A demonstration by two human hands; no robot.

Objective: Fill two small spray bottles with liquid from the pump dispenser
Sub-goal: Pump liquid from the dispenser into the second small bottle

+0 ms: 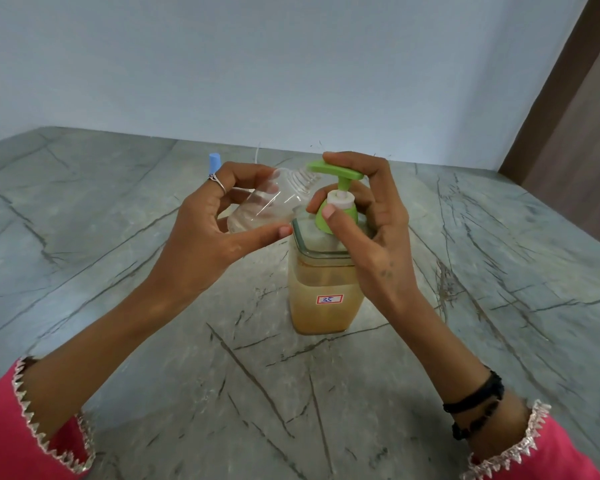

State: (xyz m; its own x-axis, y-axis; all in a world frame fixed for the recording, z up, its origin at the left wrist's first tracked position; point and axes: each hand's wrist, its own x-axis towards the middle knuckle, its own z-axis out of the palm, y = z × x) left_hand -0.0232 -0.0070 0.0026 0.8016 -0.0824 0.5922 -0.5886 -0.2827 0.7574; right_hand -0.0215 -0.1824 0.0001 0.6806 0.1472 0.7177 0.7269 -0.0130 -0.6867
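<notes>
Here, sleeves: two pink cuffs with silver trim are framing the bottom corners, the right wrist wearing black bands.
Tabletop: a grey veined stone surface is carrying the pump dispenser.
Pump dispenser: a square clear jar is standing upright at centre, holding cloudy yellowish liquid and bearing a small red-bordered label reading 35.
Right hand: the right hand is wrapping around the green pump collar, thumb on its front, with fingers lying over the flat green pump head.
Left hand: the left hand, wearing a ring, is closing around a clear spray bottle, thumb beneath and fingers above.
Spray bottle: it is tilting nearly sideways in the air, uncapped, its threaded neck sitting right at the pump spout; it is looking mostly empty.
Blue cap: a blue piece is showing just behind the left fingers; what it belongs to is hidden.
Far: a pale blue wall is rising behind the tabletop.
</notes>
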